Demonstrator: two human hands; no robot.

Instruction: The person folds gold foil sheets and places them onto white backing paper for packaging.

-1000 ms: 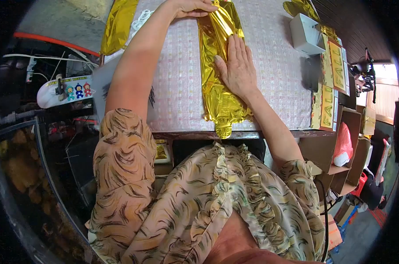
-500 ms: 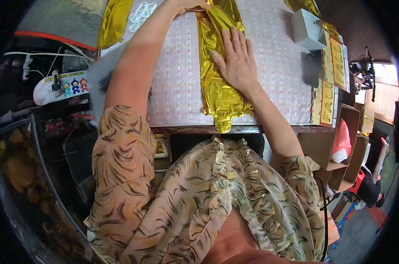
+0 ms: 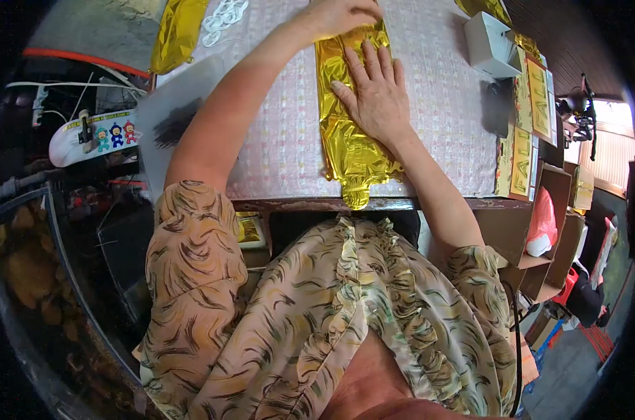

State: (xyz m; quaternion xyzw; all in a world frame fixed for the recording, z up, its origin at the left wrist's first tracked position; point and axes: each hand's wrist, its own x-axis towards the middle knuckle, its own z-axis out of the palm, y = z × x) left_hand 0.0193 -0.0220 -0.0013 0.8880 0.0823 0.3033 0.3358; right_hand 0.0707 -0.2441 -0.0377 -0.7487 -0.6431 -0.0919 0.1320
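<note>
A deflated gold foil balloon point(image 3: 356, 150) lies lengthwise on the table, its narrow tab hanging slightly over the front edge. My right hand point(image 3: 377, 98) rests flat on the foil with fingers spread. Farther up, my left hand point(image 3: 342, 17) is over the balloon's far part, near the top of the view. Its fingers are loosely bent with a gap between them, and I see nothing held there. The balloon's far end is out of view.
A patterned cover spreads over the table point(image 3: 279, 140). White cord loops point(image 3: 224, 21) and more gold foil point(image 3: 177, 35) lie at the far left. On the right are a white box point(image 3: 492, 45), a dark object point(image 3: 497, 108) and gold-lettered packages point(image 3: 520, 164). A skateboard point(image 3: 97, 140) is at left.
My left hand has moved right across the foil from its left edge, and its fingers have loosened. My right hand stays flat in nearly the same place.
</note>
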